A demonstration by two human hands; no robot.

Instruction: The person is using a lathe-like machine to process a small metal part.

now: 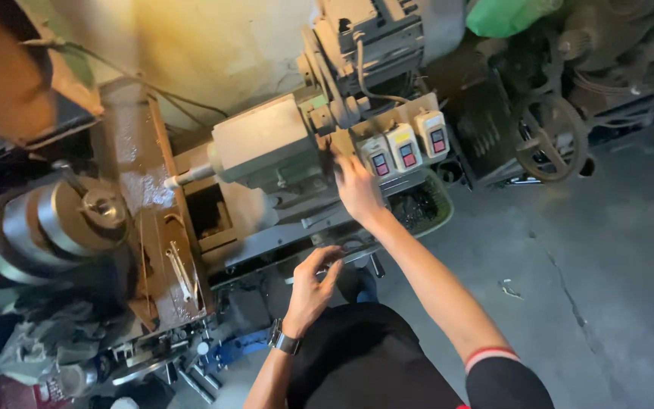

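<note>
overhead, right hand stretched to grey-green metal lathe tailstock, fingers blurred against dark part beside three white push-button switch boxes; grip cannot be told. left hand, black wristwatch on wrist, fingers loosely curled and open, holding nothing, near lathe bed's front edge. round steel chuck far left. spoked handwheel right, on other machine.

Three switch boxes sit mid-frame, a handwheel to their right, what may be a chuck far left.
</note>
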